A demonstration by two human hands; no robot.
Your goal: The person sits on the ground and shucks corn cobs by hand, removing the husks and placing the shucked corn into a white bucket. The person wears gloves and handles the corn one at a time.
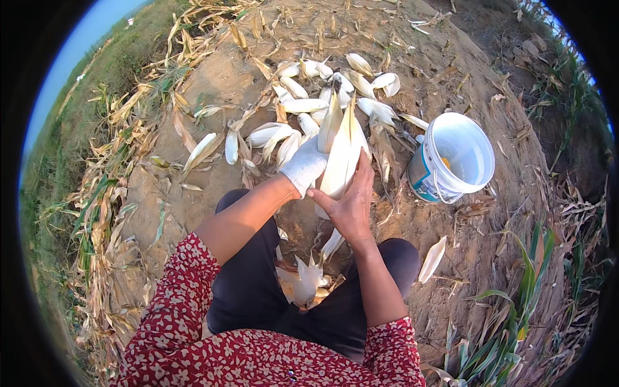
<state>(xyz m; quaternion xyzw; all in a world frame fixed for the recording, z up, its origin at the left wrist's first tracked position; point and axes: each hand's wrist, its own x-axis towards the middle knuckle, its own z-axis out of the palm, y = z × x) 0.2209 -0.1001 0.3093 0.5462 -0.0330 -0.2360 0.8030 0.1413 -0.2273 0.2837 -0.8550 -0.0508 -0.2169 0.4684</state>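
Note:
An ear of corn in its pale husk (341, 159) is held upright in front of me, its tip pointing away and dark silk showing at the top. My left hand (308, 164), in a white knitted glove, grips it from the left, the fingers mostly hidden behind the husk. Bare and curved around the right side, my right hand (352, 200) has its thumb near the lower husk. Some husk leaves stand apart at the tip. Just beyond lies a heap of husked-over corn ears (304, 104) on the soil.
To the right stands a white plastic bucket (437, 191) with a yellow piece inside. Loose husks (307, 280) lie between my legs, and a single husk (433, 260) rests beside my right knee. Dry corn stalks (130, 111) line the left; green leaves (512, 309) grow at lower right.

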